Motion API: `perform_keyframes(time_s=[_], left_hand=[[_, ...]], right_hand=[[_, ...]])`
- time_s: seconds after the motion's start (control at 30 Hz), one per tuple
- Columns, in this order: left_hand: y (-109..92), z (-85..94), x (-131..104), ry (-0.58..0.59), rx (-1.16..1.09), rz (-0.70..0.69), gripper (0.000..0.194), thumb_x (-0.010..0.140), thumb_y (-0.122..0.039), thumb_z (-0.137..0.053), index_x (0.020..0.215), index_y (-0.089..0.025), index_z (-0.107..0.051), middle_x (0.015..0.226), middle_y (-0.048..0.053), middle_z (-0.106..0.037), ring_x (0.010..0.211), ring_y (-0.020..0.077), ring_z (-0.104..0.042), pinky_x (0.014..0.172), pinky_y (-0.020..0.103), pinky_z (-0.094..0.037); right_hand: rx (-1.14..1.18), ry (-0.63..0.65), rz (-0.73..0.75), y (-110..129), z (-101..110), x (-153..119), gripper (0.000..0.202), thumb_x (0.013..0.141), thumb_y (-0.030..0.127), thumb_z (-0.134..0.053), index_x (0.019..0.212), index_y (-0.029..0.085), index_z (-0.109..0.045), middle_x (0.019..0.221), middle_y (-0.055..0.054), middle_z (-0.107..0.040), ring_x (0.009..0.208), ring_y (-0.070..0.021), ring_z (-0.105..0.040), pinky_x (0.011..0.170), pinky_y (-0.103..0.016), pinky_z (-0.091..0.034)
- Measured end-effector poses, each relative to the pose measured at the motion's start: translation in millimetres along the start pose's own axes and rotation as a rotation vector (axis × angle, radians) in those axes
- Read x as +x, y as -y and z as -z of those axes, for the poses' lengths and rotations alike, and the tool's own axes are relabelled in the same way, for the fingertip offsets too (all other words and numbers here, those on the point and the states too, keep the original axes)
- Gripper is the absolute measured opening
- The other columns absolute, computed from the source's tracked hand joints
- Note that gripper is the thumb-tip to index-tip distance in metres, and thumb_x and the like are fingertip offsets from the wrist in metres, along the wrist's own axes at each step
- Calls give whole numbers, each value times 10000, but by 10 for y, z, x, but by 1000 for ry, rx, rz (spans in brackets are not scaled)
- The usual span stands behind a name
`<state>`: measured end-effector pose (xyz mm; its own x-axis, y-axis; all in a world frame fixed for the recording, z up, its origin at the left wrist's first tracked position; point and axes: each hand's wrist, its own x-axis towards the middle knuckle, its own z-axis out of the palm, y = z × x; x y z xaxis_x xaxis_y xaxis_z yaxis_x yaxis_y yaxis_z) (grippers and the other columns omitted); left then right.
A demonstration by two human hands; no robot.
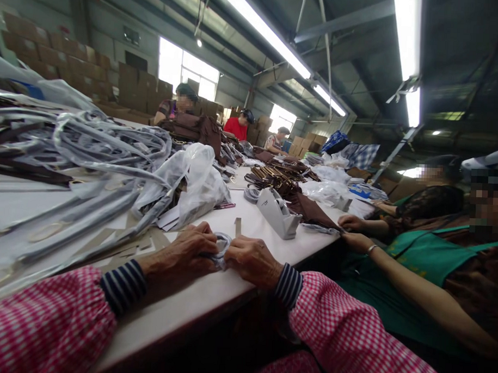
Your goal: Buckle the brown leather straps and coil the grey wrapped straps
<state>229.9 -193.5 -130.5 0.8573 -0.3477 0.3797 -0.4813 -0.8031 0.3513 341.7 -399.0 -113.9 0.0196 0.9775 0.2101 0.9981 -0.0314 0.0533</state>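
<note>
A small coil of grey wrapped strap (221,245) lies between my two hands at the table's front edge. My left hand (185,251) is closed on the coil's left side, fingers bent around it. On the right side my right hand (252,260) pinches the same coil near its lower edge. Just beyond my right hand a short grey-beige strip (238,226) sticks up. A white tape dispenser (277,213) stands behind and to the right, apart from both hands, with another grey coil (252,195) beside it.
Long grey wrapped straps (107,143) heap up at the left, beside clear plastic bags (202,179). Flat beige strips (108,244) lie left of my hands. Brown straps with metal parts (277,176) are piled behind. A person in a green apron (418,263) works close at the right.
</note>
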Motion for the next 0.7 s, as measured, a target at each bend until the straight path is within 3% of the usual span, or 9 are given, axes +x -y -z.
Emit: perform_keyframes(time_s=[0.13, 0.23, 0.37, 0.5, 0.57, 0.7], left_hand=[[-67, 76, -3, 35, -11, 22, 319, 962, -488, -640, 787, -231, -709, 848, 11, -665, 882, 220, -491, 765, 354, -281], [-130, 93, -16, 29, -24, 55, 334, 959, -515, -628, 816, -227, -720, 881, 27, -665, 907, 235, -489, 781, 357, -291], [-229, 10, -22, 21, 26, 140, 403, 917, -601, -645, 1081, -238, -710, 1028, 58, -676, 984, 277, -498, 840, 382, -322], [-296, -128, 10, -49, 122, 225, 316, 966, -513, -574, 970, -217, -687, 986, 68, -674, 975, 287, -490, 829, 403, -332], [-318, -165, 26, -60, 137, 229, 237, 970, -426, -558, 941, -222, -675, 959, 60, -673, 963, 279, -487, 824, 405, -335], [-321, -196, 30, -91, 120, 212, 126, 929, -313, -568, 881, -218, -636, 936, 55, -668, 956, 269, -477, 812, 406, -329]], right_hand=[[43, -84, -62, -101, -22, -1, 188, 958, 271, -720, 1128, 201, -679, 997, -46, -718, 921, -197, -640, 745, -268, -409], [48, 0, -61, -163, -1, 15, 176, 984, 369, -694, 1111, 248, -702, 979, -21, -699, 923, -184, -636, 709, -254, -389], [62, 43, -65, -165, 6, 43, 168, 987, 370, -690, 1051, 215, -704, 985, -26, -695, 949, -185, -639, 726, -251, -399], [120, 12, -93, -134, -35, 35, 159, 975, 336, -706, 1050, 197, -711, 968, -34, -698, 941, -195, -638, 768, -262, -423], [233, -26, -113, -161, -36, 26, 159, 952, 333, -734, 1039, 199, -737, 963, -31, -702, 926, -193, -638, 788, -269, -432], [689, -4, -217, -381, 46, 53, 247, 886, 339, -780, 1088, 197, -766, 850, 1, -700, 778, -158, -633, 698, -246, -466]])
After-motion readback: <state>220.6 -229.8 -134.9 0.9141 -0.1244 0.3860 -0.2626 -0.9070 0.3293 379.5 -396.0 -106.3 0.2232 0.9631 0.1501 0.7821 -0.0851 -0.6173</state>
